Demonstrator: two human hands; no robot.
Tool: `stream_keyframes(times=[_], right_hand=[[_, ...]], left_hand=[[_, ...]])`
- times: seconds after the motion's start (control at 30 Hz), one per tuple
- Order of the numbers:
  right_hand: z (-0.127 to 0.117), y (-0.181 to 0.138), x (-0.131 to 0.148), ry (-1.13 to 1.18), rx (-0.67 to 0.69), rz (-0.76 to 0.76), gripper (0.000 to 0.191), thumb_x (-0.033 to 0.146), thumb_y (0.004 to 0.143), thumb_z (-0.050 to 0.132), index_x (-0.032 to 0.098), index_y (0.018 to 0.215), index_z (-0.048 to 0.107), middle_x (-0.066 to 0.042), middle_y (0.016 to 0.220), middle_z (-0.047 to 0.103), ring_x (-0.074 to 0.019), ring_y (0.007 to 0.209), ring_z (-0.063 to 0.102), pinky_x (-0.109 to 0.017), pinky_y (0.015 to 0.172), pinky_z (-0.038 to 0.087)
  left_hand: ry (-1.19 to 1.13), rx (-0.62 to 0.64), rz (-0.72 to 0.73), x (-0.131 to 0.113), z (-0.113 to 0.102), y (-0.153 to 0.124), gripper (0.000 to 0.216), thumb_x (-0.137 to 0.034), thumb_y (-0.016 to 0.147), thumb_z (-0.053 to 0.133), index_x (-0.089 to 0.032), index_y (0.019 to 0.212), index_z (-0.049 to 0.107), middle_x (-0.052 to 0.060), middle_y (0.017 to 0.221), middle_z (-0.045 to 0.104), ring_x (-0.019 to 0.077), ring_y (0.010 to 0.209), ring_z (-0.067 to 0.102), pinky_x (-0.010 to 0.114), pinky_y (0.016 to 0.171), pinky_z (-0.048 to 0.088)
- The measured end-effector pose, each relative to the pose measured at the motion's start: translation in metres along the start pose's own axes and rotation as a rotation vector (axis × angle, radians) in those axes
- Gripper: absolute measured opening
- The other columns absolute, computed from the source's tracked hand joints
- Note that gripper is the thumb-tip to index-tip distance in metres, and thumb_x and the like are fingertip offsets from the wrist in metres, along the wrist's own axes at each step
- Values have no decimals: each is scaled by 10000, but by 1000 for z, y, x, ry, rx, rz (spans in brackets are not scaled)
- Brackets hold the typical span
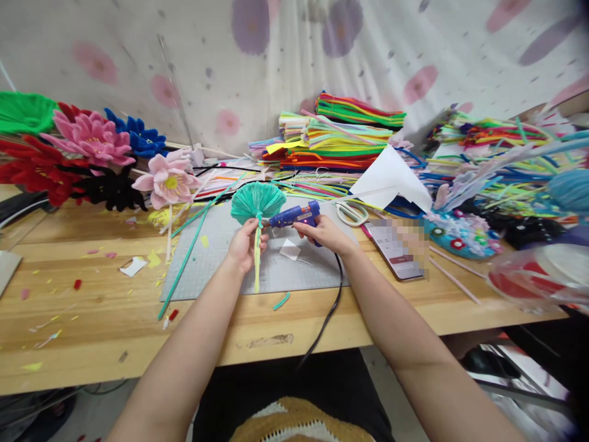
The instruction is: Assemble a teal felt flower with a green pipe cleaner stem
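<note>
My left hand point(243, 245) is closed around the pale yellow stem of a pipe-cleaner leaf point(258, 201), a teal, rounded fan shape standing upright above my fingers. In my right hand point(326, 234) is a blue glue gun point(297, 215), gripped by its handle. Its nozzle points left and meets the leaf's base where the teal wire is wound round the stem; whether glue is coming out is too small to tell. Below both hands lies a grey cutting mat point(221, 276) with a small white paper square point(290, 250) on it.
Stacked bundles of coloured pipe cleaners point(340, 138) line the back. Finished pipe-cleaner flowers point(92, 138) crowd the left. White-handled scissors point(352, 213) and a phone point(398, 252) lie to the right. The glue gun's black cord point(332, 307) hangs over the table's front edge.
</note>
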State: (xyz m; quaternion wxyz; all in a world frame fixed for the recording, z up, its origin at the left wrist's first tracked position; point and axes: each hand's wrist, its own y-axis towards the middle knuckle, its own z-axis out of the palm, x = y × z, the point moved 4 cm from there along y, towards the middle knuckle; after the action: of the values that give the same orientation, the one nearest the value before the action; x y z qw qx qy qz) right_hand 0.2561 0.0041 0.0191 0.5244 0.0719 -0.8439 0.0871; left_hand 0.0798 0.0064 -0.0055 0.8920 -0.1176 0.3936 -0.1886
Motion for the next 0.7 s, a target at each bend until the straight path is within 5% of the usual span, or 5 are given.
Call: stream_keyframes(times=[0.7], right_hand=[[2, 5, -8, 18, -55, 31, 447, 589, 680, 546, 146, 634, 514, 26, 517, 453, -58, 428, 379, -208, 417, 298]], left_hand=[[112, -131, 50, -1, -4, 0, 120, -182, 693, 570, -188, 724, 455, -46, 579, 470, 65, 426, 484, 143, 350, 348]])
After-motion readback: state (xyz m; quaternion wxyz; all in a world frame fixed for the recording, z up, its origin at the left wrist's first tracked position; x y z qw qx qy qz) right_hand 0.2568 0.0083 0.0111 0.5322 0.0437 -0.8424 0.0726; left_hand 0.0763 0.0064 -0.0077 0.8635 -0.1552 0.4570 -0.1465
